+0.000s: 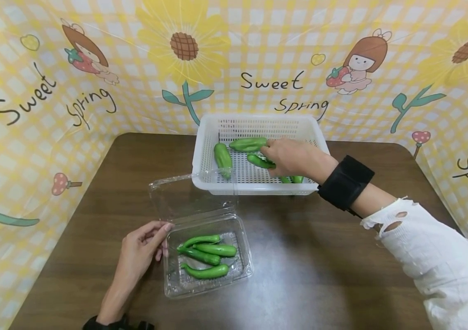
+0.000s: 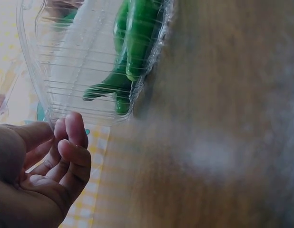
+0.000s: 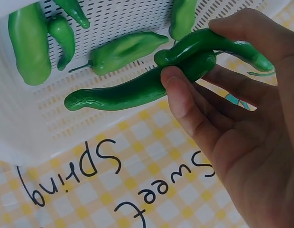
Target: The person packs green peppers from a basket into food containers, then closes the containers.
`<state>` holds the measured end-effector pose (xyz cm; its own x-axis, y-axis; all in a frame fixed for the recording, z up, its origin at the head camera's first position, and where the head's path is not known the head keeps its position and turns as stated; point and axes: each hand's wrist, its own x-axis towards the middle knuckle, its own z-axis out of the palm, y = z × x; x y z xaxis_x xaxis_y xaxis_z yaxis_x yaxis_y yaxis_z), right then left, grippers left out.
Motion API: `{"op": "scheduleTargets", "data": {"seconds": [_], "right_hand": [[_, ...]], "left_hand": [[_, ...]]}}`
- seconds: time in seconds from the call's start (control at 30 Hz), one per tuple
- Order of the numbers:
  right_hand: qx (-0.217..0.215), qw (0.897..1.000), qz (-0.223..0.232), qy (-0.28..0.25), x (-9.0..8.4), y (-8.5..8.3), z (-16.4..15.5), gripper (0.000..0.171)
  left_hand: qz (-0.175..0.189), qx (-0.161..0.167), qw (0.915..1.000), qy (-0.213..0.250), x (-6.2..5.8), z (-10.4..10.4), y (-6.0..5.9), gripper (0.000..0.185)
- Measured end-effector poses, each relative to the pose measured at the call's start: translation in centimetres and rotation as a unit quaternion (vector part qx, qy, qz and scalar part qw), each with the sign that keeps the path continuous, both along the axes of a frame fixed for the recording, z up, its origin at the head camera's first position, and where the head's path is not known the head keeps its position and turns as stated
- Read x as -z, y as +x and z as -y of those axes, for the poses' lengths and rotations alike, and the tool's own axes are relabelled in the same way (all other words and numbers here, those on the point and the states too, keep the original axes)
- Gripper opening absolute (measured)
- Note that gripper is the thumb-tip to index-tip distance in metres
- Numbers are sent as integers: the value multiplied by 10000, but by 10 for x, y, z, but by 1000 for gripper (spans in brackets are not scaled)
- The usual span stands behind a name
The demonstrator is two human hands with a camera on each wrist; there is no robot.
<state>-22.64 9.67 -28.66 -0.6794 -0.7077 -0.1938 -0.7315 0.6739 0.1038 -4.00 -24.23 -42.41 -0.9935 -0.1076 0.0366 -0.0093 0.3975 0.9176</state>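
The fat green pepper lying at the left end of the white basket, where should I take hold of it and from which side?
Probably across the middle of the fat pepper, from above. It lies flat on the basket floor, lengthwise front to back, with open floor along its right side. The basket wall stands close on its left, so a sideways approach looks cramped. The right hand already grips two slimmer peppers.

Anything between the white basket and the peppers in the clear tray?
Only the clear tray's open lid, leaning against the white basket in the head view.

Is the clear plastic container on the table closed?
No, the clear plastic container has its lid hinged back, leaving the green peppers inside uncovered while the left hand touches its edge.
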Motion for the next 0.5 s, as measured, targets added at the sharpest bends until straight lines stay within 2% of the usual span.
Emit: {"op": "scheduleTargets", "data": {"seconds": [0.3,0.5], "right_hand": [[-62,9998,-14,-207,-2,12,-4,39],[-346,9978,-304,-469,-2,20,-7,29]], "left_hand": [[11,-7,10000,2,0,0,0,23],[-1,-21,10000,-6,0,-1,1,22]]}}
